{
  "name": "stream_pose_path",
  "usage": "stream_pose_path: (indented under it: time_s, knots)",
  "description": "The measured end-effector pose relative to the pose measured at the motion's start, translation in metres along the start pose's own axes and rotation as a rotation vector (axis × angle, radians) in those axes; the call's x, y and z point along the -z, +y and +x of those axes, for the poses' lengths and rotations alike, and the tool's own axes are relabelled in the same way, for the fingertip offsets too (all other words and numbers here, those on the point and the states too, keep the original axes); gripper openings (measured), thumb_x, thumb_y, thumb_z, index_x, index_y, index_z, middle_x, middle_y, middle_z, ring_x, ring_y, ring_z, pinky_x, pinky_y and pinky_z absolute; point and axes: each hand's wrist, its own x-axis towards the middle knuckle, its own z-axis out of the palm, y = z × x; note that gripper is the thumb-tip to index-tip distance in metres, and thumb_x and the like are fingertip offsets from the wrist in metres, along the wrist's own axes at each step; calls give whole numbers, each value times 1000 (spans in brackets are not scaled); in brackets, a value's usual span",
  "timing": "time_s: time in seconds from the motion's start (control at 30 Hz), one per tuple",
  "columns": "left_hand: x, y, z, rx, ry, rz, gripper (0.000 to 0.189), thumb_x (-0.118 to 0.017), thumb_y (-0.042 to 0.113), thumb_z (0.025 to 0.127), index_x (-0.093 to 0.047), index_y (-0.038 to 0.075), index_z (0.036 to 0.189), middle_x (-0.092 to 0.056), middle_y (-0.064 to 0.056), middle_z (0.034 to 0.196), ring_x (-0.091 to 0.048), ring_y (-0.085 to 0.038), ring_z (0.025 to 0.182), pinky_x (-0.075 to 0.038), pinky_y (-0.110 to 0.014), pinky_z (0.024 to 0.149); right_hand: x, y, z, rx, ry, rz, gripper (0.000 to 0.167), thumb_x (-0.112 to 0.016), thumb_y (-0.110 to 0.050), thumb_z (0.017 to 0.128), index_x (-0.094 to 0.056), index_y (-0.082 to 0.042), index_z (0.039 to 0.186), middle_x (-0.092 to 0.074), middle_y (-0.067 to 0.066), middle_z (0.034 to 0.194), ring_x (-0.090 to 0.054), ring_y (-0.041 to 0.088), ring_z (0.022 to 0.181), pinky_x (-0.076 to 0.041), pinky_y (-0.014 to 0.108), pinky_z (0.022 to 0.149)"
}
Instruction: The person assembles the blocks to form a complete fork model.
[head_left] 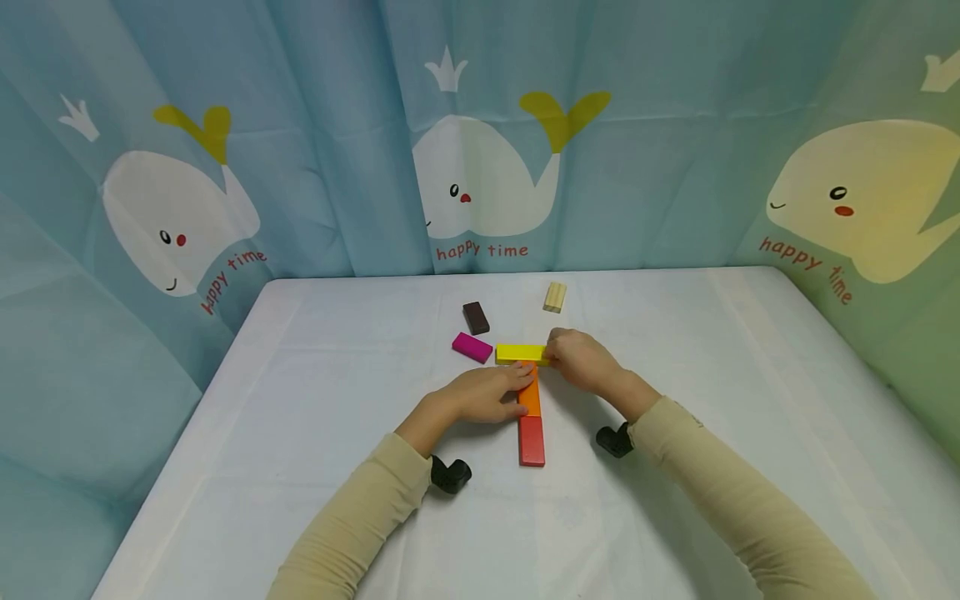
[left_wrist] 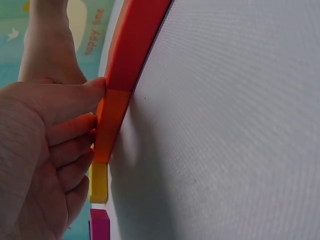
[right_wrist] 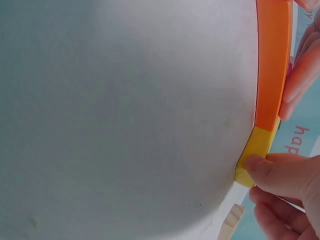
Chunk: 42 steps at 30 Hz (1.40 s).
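Observation:
Three blocks lie on the table in a T shape. The yellow block (head_left: 517,354) crosses at the far end, the orange block (head_left: 532,398) runs from its middle toward me, and the red block (head_left: 532,442) continues that line. My left hand (head_left: 480,394) rests on the orange block with its fingers extended; in the left wrist view, the thumb (left_wrist: 82,95) lies near the orange-red joint. With thumb and fingers, my right hand (head_left: 588,364) pinches the right end of the yellow block, hiding that end in the head view.
Left of the yellow block lies a magenta block (head_left: 472,347), with a dark brown block (head_left: 476,318) behind it. A pale wooden block (head_left: 555,297) sits near the far edge of the white table (head_left: 337,350). A whale-print curtain (head_left: 315,133) hangs behind.

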Motion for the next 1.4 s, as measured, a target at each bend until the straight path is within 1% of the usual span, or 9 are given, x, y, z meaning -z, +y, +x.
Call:
stream_pose_path:
  time_s: [0.13, 0.33, 0.6, 0.77, 0.87, 0.93, 1.07, 1.2, 1.4]
  knots:
    - [1, 2, 0, 12, -3, 11, 57, -50, 36, 93, -35, 12, 142, -28, 2, 147, -21, -10, 135, -19, -25, 107, 0, 2, 1, 15, 1, 16, 4, -70, -1, 79, -72, 0, 82, -59, 7, 80, -55, 20, 70, -51, 33, 72]
    - [-1, 3, 2, 30, 2, 33, 57, -49, 39, 93, -36, 13, 142, -29, 3, 147, -21, -10, 135, -19, -25, 107, -1, 4, 1, 3, -1, 25, 5, -72, -6, 79, -72, -2, 81, -58, 5, 78, -54, 19, 70, -51, 32, 70]
    - [-2, 6, 8, 51, 86, 95, 46, -48, 35, 95, -47, 13, 136, -40, 2, 141, -31, -10, 131, -29, -28, 104, -1, 5, 2, -12, 3, 42, 6, -71, -7, 79, -72, -1, 81, -59, 5, 78, -56, 19, 70, -51, 32, 69]
    - [-2, 7, 9, 56, 104, 115, 44, -49, 33, 95, -50, 13, 134, -43, 2, 139, -36, -10, 128, -32, -27, 101, 0, 5, 4, -23, -3, 55, 7, -70, -7, 80, -73, -1, 83, -60, 5, 78, -56, 18, 69, -51, 32, 68]
    - [-2, 7, 8, 52, 114, 117, 43, -49, 32, 95, -50, 12, 133, -44, 1, 138, -37, -10, 127, -33, -27, 101, 2, 3, 6, -53, -16, 73, 9, -69, -9, 81, -73, -1, 85, -61, 5, 79, -56, 18, 69, -51, 32, 69]
    - [-2, 8, 8, 47, 124, 121, 43, -49, 32, 95, -51, 11, 133, -45, 0, 138, -38, -11, 127, -34, -27, 101, 3, 3, 7, -89, -12, 90, 12, -68, -11, 82, -73, -1, 87, -62, 5, 81, -57, 18, 71, -51, 33, 70]
    - [-3, 8, 9, 39, 163, 137, 43, -49, 30, 95, -51, 10, 133, -45, -2, 138, -39, -13, 127, -34, -28, 100, 2, 5, 11, -148, 29, 123, 20, -67, -14, 84, -71, 2, 95, -65, 10, 88, -60, 24, 81, -50, 38, 76]
    - [-4, 7, 11, 42, 195, 155, 44, -49, 30, 95, -49, 9, 134, -44, -3, 139, -38, -14, 127, -33, -28, 101, 4, 10, 16, -182, 61, 152, 26, -66, -14, 85, -68, 5, 101, -66, 16, 97, -60, 30, 92, -47, 43, 84]
    - [-6, 7, 13, 63, 195, 188, 47, -49, 32, 95, -47, 9, 135, -41, -3, 141, -37, -14, 128, -31, -28, 103, 8, 16, 25, -256, 37, 172, 27, -65, -15, 85, -67, 5, 104, -64, 17, 105, -58, 31, 99, -45, 44, 89]
